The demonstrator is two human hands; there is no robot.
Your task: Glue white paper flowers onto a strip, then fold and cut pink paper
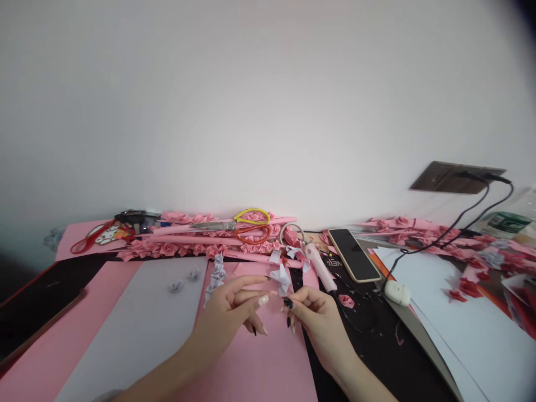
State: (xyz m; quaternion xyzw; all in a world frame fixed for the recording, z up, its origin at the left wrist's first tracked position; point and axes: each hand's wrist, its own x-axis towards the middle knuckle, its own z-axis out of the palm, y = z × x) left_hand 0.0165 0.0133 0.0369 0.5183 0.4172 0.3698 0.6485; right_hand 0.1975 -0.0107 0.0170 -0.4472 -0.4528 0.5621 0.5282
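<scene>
Fingers (263, 300) of both hands pinch a small paper strip (281, 279) mid-fold above the pink sheet (268, 357); next fold needs steady grip.

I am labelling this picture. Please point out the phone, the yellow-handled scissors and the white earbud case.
phone (354, 255), head view, middle of its dark screen.
yellow-handled scissors (252, 215), head view, yellow handle loop.
white earbud case (397, 292), head view, middle of its body.

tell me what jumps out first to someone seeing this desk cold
Two hands meet low in the middle, left hand and right hand, pinching a small pale paper flower over a pink sheet. Behind them, by the wall, yellow and orange scissors lie on a row of pink paper roses.
</scene>
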